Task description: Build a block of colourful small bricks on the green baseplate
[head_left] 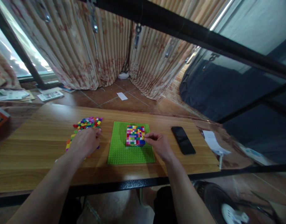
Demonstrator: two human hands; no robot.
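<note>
A block of many-coloured building bricks [135, 136] stands on a green studded baseplate [117, 152]. At the block's right edge is my right hand [159, 143], its thumb and forefinger pinched together. Whatever is between those fingertips is too small to make out. Over a heap of loose building bricks [88, 122], left of the baseplate, my left hand [86, 140] reaches with curled fingers. The hand covers part of the heap, and I cannot see what its fingers hold, if anything.
A black phone [183, 140] lies on the wooden table [51, 124], right of the baseplate. A dark metal bar [171, 25] crosses overhead in front of the curtains [105, 49]. Papers [213, 141] lie beyond the table's right end.
</note>
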